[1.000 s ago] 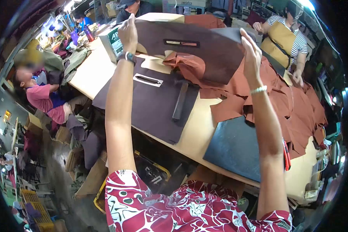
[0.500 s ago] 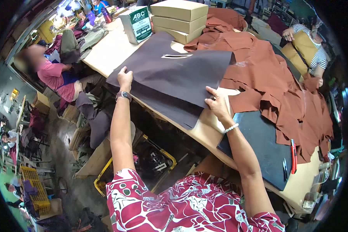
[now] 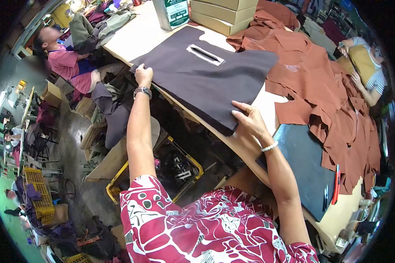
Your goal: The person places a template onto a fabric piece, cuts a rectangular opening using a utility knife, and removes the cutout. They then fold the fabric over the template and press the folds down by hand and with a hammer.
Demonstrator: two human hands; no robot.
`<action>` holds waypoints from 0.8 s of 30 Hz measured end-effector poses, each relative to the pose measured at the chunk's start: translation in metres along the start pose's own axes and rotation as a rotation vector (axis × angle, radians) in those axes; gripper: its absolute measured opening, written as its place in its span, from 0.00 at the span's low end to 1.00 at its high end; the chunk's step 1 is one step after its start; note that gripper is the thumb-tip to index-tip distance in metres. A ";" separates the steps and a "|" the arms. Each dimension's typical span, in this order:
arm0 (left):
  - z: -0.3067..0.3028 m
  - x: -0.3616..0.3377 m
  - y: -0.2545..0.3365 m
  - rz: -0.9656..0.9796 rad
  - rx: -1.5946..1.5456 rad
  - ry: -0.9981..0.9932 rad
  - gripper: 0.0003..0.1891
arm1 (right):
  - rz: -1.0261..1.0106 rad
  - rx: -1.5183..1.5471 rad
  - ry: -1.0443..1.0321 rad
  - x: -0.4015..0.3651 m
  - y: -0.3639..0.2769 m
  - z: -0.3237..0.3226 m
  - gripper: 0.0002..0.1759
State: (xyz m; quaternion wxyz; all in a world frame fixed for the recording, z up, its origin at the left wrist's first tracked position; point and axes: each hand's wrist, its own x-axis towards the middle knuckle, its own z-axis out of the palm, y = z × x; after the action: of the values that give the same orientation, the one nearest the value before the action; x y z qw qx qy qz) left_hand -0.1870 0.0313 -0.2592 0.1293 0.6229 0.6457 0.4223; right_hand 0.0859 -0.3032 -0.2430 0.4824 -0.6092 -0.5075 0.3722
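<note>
A dark grey-brown sheet [image 3: 197, 83] lies spread over the near edge of the table, with a pale-bordered slot [image 3: 206, 55] in its upper part. My left hand [image 3: 143, 76] pinches its left corner, fingers closed. At the lower right corner my right hand [image 3: 250, 118] grips the edge between thumb and fingers. A darker layer shows beneath the sheet along its near edge.
Reddish-brown leather pieces [image 3: 303, 79] cover the table's right side. A dark mat [image 3: 298, 153] bears a red cutter [image 3: 336, 184] and a slim tool [image 3: 325, 197]. Behind stand a metal can [image 3: 173, 13] and stacked boxes [image 3: 224, 17]. Co-workers sit left [image 3: 66, 63] and stand right [image 3: 366, 65].
The sheet now lies flatter, its near flap drawn in, and the slot shows wider and slanted. Both hands still hold its corners. The view has shifted slightly.
</note>
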 end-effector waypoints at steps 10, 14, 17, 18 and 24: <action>-0.008 -0.024 0.023 0.066 0.311 0.059 0.33 | -0.049 -0.160 -0.088 0.001 0.002 0.006 0.27; 0.015 -0.060 0.078 0.415 0.406 -0.054 0.35 | -0.046 -0.161 -0.103 0.001 0.002 0.007 0.27; 0.053 -0.090 0.112 0.593 0.362 -0.177 0.36 | -0.027 -0.129 -0.137 -0.001 0.005 0.006 0.27; 0.066 -0.099 0.121 0.621 0.328 -0.242 0.36 | -0.035 -0.090 -0.135 -0.003 0.002 0.004 0.26; 0.104 -0.135 0.140 0.624 0.260 -0.428 0.36 | 0.041 0.233 0.152 -0.001 0.004 -0.007 0.21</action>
State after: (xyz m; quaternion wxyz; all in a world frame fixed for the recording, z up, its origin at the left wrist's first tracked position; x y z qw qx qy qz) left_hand 0.0080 -0.0707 -0.2727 0.0463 0.8741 0.4323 0.2167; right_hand 0.0929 -0.3060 -0.2450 0.5794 -0.5858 -0.4100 0.3913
